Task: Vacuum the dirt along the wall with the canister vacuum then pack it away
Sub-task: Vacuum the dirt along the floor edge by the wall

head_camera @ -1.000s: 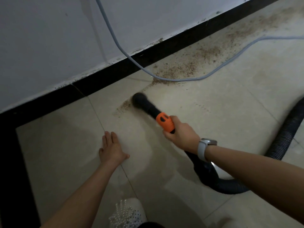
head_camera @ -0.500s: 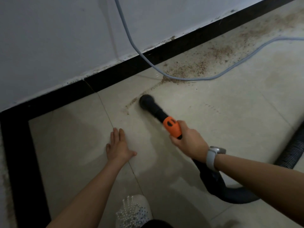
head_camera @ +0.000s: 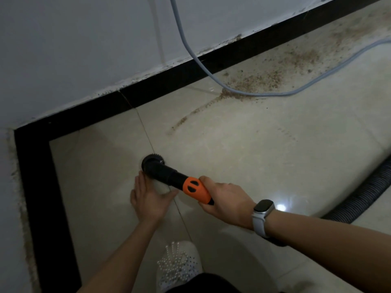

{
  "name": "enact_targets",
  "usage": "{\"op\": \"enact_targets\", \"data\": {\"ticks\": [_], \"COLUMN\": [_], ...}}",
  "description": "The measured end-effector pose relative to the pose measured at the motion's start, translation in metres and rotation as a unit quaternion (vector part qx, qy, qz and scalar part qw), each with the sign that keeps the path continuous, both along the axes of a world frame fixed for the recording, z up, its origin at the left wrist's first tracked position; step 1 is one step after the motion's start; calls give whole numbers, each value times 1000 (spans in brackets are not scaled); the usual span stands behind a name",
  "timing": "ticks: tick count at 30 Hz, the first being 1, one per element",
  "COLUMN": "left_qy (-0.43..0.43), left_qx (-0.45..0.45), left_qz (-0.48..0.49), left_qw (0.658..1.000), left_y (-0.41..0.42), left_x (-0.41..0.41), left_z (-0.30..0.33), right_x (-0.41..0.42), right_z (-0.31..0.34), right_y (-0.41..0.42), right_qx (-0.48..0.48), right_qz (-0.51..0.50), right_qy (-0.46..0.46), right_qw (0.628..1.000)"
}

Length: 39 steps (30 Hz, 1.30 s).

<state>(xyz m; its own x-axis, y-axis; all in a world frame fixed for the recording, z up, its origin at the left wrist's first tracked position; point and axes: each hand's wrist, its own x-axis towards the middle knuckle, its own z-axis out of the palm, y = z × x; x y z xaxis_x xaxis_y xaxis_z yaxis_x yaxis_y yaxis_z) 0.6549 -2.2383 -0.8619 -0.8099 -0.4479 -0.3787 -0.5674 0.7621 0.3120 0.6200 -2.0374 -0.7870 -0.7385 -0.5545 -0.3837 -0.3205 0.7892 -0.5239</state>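
Vacuum nozzle (head_camera: 167,174) in right hand (head_camera: 226,201) grip (orange collar), left hand (head_camera: 148,197) flat, fingers straight, beside it

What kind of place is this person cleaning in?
Probably an indoor room corner, perhaps in a home: a glossy beige tiled floor meets a white wall with black skirting, and a grey cable hangs down the wall.

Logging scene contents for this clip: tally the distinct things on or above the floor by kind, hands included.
Hands: 2, left hand, right hand
Vacuum nozzle: 1
Ribbed hose: 1
Grey cable: 1
Wristwatch: 1
Beaded shoe: 1
Dirt patch: 1
Total: 8
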Motion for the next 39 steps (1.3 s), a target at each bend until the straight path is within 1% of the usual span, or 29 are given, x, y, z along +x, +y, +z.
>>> {"op": "enact_targets", "data": {"ticks": [2,5,10,12,15,17,19,22,24,26,30,32,35,37,39], "left_qy": [13,-7,-7,-16,-67,-105,-126,-103,-70,-47,21,35,-10,-37,-47], "left_qx": [-15,-32,-17,-2,3,-9,-11,-10,-9,-18,-34,-34,-27,-15,-11], "left_qz": [-26,-59,-33,-46,-88,-111,-117,-90,-44,-19,-59,-44,-22,-14,-1], "left_qw": [999,998,999,999,994,988,985,991,997,999,997,998,999,999,999], "left_y": [-13,-25,-15,-11,-5,-3,-3,-2,1,1,-14,-21,-26,-26,-26], "left_x": [11,15,-2,-12,-27,-36,-44,-43,-32,-15,12,17,15,11,7], "left_z": [-2,-4,-3,-3,-5,-6,-4,-2,-4,-6,-6,-4,-4,-5,-3], "right_x": [-11,-28,-47,-54,-58,-52,-44,-33,-32,-35,-27,-18,-19,-34,-53], "right_z": [-3,-5,-3,-1,3,4,3,1,1,2,6,6,5,4,3], "right_y": [-8,-17,3,20,33,28,15,-10,-19,-19,-2,6,4,-10,-28], "right_qx": [2,13,23,28,32,31,31,19,16,14,1,11,25,29,24], "right_qz": [-4,-27,-129,-184,-231,-222,-170,-81,-58,-49,-34,-13,-2,-23,-47], "right_qy": [13,28,35,32,30,33,30,16,11,-2,-34,-30,-10,13,16], "right_qw": [1000,999,991,982,972,974,984,996,998,999,999,999,1000,999,998]}}
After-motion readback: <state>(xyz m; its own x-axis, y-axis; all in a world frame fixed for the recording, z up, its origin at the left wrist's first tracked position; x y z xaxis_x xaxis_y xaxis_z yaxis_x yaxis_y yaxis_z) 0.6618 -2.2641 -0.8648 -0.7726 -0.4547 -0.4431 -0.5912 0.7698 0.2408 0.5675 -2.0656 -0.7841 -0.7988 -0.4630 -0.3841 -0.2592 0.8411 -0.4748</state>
